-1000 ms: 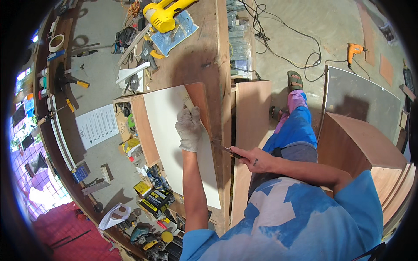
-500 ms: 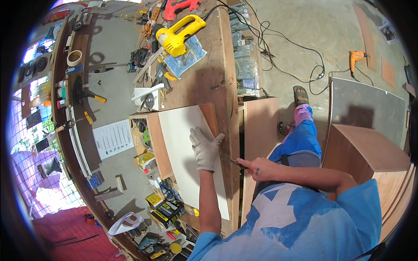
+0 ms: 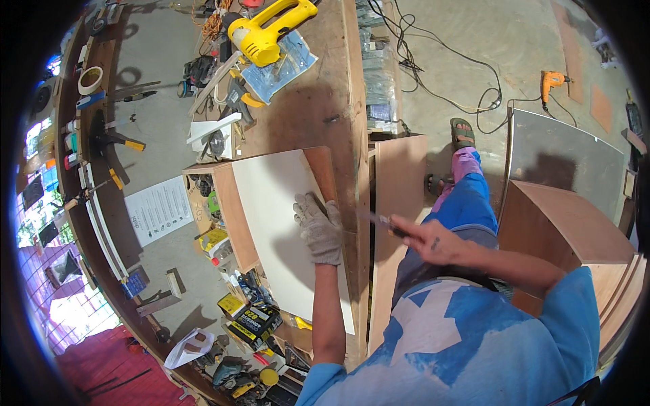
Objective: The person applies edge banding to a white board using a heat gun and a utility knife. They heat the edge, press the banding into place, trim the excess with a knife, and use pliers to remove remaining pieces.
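Note:
My left hand (image 3: 319, 230), in a grey work glove, lies flat with its fingers stretched on a white-faced panel (image 3: 267, 196), pressing near its right edge. A brown board (image 3: 318, 169) shows from under the panel's far right corner. My bare right hand (image 3: 433, 240) is closed round the dark handle of a slim hand tool (image 3: 398, 231). The thin blade end is smeared by motion, and its exact kind cannot be made out. It points left toward the panel's edge, apart from it, over the bench's right edge.
On the wooden bench (image 3: 291, 122) a yellow heat gun (image 3: 261, 40) rests beside a blue packet (image 3: 288, 71). Several tools and boxes crowd the left side. An orange drill (image 3: 552, 84) and black cables (image 3: 467, 74) lie on the floor. Wooden cabinets (image 3: 555, 223) stand at right.
My right hand has drawn the tool to the right, away from the panel's edge. My left hand stays on the panel. The whole view has shifted slightly.

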Demonstrator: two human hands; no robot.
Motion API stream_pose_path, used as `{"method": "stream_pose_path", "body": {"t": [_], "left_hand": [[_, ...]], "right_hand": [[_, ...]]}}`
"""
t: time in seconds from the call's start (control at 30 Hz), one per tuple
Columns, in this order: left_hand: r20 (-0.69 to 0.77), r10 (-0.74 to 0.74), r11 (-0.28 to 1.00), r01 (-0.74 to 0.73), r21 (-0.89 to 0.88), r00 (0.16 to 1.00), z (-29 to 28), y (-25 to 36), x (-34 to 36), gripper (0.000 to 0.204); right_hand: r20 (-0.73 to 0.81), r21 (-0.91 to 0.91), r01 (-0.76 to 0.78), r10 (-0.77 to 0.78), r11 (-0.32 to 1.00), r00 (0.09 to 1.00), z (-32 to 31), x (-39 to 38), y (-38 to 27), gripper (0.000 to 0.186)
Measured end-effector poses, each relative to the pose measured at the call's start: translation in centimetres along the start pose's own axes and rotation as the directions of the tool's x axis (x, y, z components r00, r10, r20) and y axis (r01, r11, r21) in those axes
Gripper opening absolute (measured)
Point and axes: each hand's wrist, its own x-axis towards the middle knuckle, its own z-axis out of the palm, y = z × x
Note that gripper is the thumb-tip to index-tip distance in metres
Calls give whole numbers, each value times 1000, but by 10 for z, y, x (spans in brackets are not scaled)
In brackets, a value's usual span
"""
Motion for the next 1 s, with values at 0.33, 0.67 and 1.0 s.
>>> {"method": "stream_pose_path", "body": {"t": [0.33, 0.67, 1.0], "left_hand": [[-284, 56, 959, -130, -251, 957, 25, -9, -1, 23], [-310, 26, 911, -150, -384, 950, 30, -9, 2, 17], [-302, 42, 915, -158, -371, 952, 15, -6, 7, 17]], "right_hand": [[-38, -98, -202, 199, 975, 979, -3, 141, -43, 54], [15, -115, 155, -154, 981, 988, 40, 99, 29, 56], [170, -22, 161, -155, 987, 973, 57, 4, 39, 59]]}}
